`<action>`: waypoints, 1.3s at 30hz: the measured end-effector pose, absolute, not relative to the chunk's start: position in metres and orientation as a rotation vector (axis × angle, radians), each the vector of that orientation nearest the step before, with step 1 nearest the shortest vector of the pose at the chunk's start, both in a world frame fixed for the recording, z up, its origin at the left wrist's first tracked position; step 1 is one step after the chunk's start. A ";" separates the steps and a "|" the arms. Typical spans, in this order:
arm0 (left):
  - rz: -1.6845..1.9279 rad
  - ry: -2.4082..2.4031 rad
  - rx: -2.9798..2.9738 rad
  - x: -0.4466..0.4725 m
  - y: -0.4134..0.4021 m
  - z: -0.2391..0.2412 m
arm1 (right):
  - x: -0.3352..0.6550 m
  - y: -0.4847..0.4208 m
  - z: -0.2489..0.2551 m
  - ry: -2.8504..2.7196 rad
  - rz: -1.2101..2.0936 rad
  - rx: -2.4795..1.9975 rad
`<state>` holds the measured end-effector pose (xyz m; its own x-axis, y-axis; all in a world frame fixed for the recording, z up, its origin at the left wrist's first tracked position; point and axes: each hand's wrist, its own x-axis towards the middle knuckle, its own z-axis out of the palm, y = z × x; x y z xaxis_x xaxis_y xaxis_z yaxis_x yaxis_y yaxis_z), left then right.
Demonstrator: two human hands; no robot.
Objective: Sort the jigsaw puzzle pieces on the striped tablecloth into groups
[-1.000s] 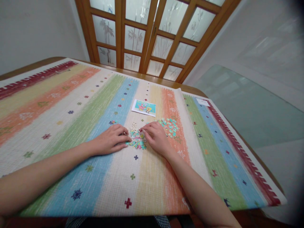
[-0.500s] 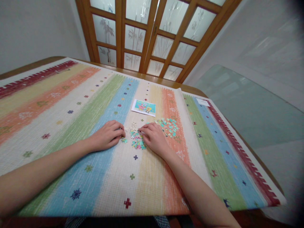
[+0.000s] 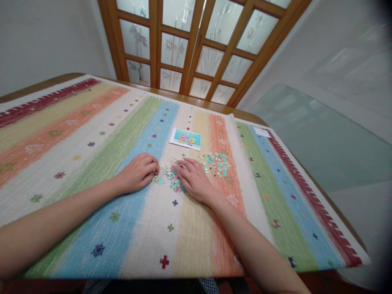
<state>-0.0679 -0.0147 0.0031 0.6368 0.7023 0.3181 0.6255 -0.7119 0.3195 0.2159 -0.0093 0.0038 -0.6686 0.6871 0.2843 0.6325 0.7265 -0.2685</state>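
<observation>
Small jigsaw pieces (image 3: 170,178) lie in a loose cluster on the striped cloth between my hands. My left hand (image 3: 139,171) rests curled at the cluster's left edge, fingertips pinched over a piece I cannot make out. My right hand (image 3: 193,178) lies flat over the cluster's right side, fingers stretched toward the left. A second heap of mostly turquoise pieces (image 3: 216,162) sits just right of my right hand. A small reference picture card (image 3: 185,139) lies beyond the pieces.
The striped tablecloth (image 3: 92,163) covers a wooden table. A fold ridge in the cloth (image 3: 241,155) runs along the right. A small white label (image 3: 261,131) lies far right. A glass tabletop (image 3: 321,143) stands right, wooden lattice doors (image 3: 196,45) behind.
Both hands slid slightly away from me. My right hand moved left and flattened over the cluster. My left hand drew back left, leaving a few pieces by its fingertips.
</observation>
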 end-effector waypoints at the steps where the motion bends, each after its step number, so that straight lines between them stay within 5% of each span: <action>1: 0.637 1.096 2.673 -0.068 -0.015 0.003 | 0.216 -0.009 0.005 -2.533 0.222 -1.034; 14: 0.288 0.855 2.875 -0.051 -0.027 0.000 | 0.224 0.000 0.008 -2.340 0.223 -1.122; 27: 0.403 1.107 2.944 -0.057 -0.025 0.003 | 0.230 0.005 0.018 -2.466 0.295 -1.115; 39: 0.265 0.729 2.996 -0.049 -0.031 0.005 | 0.240 0.007 0.023 -2.626 0.392 -1.070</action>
